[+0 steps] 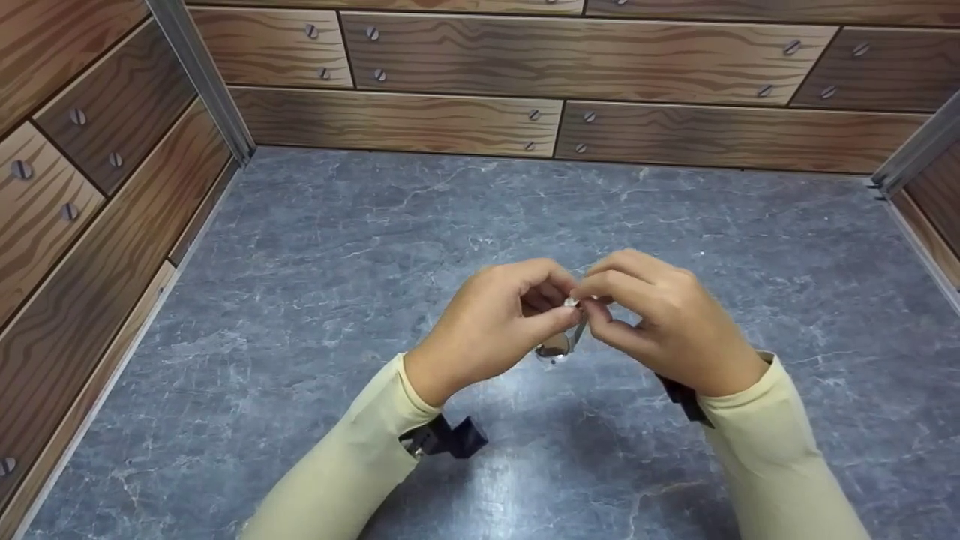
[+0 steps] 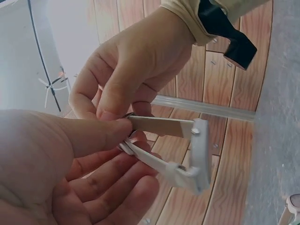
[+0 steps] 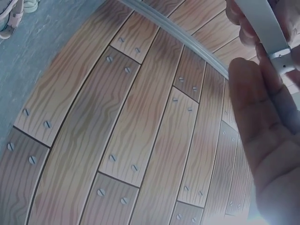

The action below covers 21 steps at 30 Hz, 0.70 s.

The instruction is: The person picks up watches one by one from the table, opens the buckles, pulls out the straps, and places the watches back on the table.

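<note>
- Pale yellow sleeves (image 1: 341,457) are nearest to the camera; each one ends at my wrist, where a small black wrist camera (image 1: 466,439) is worn below the hand.
- With my left hand (image 1: 491,322) I pinch one part of a light-coloured wristwatch (image 1: 553,346), close to where its strap (image 2: 161,125) comes together.
- My right hand (image 1: 660,319) is narrow also: it pinches at the same meeting place, directly beside the left hand.
- So the wristwatch is between my two hands; its round case (image 2: 200,157) hangs lower than the left hand and nearer to my body, and seems not to touch the tabletop (image 1: 360,292).
- I judge that the step in hand is fine work at the strap's fastening. Whether I close it or undo it, I cannot tell, because my hands cover this part.
- In my opinion, the next move calls for a steady left pinch and a small, exact pull or push from the right hand.
- Under both hands extends this blue-grey marbled tabletop, with a bright reflection near the left wrist.
- Beyond the hands rises a wall (image 1: 585,64) with a wood-plank pattern and screw heads; far to the left of my left hand, a grey metal strip (image 1: 206,82) marks its corner.
</note>
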### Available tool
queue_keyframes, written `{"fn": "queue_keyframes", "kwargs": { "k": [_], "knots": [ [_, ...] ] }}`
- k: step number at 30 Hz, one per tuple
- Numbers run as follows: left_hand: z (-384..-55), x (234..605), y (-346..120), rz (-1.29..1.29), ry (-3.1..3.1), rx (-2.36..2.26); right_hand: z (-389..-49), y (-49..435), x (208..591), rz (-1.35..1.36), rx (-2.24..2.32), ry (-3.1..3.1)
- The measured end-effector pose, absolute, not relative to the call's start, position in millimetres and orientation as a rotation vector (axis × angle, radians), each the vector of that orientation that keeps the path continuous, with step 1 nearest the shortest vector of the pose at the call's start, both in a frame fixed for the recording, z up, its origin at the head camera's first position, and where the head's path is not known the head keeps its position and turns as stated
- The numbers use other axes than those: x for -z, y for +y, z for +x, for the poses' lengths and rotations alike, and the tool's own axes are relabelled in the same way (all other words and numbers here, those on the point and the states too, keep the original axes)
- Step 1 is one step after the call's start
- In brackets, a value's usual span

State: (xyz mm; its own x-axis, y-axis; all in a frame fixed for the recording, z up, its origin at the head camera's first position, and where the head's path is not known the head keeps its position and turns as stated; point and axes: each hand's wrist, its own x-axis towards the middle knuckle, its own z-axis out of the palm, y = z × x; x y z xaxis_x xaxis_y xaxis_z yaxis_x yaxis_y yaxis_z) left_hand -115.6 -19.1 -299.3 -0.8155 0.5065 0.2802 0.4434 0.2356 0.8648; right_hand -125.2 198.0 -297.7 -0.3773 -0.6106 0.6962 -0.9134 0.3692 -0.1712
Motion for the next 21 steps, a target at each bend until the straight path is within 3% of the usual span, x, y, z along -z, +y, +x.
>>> {"fn": "queue_keyframes", "kwargs": {
  "k": [21],
  "knots": [
    [-119.4,304.6,-18.6,0.991,2.663,-1.244,-127.3,202.5,298.6,1.38,-0.645,-2.224]
  ]
}}
